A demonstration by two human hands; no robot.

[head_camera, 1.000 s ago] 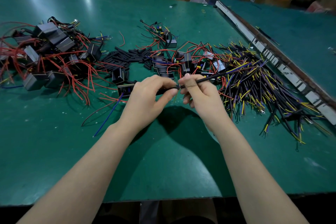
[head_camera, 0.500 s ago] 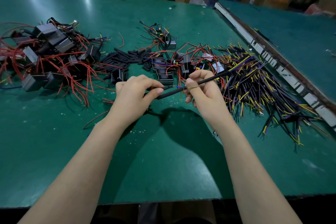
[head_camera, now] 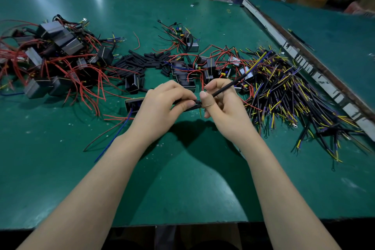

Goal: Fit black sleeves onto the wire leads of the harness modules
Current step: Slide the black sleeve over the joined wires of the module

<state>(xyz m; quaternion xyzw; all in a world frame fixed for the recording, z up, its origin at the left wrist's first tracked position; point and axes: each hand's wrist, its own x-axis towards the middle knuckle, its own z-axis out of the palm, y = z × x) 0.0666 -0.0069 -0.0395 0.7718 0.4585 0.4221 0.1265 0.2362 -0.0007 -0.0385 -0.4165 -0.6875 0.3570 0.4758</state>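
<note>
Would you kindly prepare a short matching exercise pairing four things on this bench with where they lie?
Things:
1. loose black sleeves
2. yellow and purple wire pile
3. red-wired module heap
4. sleeved lead

Places:
A. far left of the table
B. pinched in the right hand
C. centre, beyond the hands
D. right, beside the white rail

Pairs: 1-C, 2-D, 3-A, 4-B

My left hand (head_camera: 162, 105) hides the sleeve's near end; the module pile (head_camera: 46, 57) left of it is cropped.
</note>
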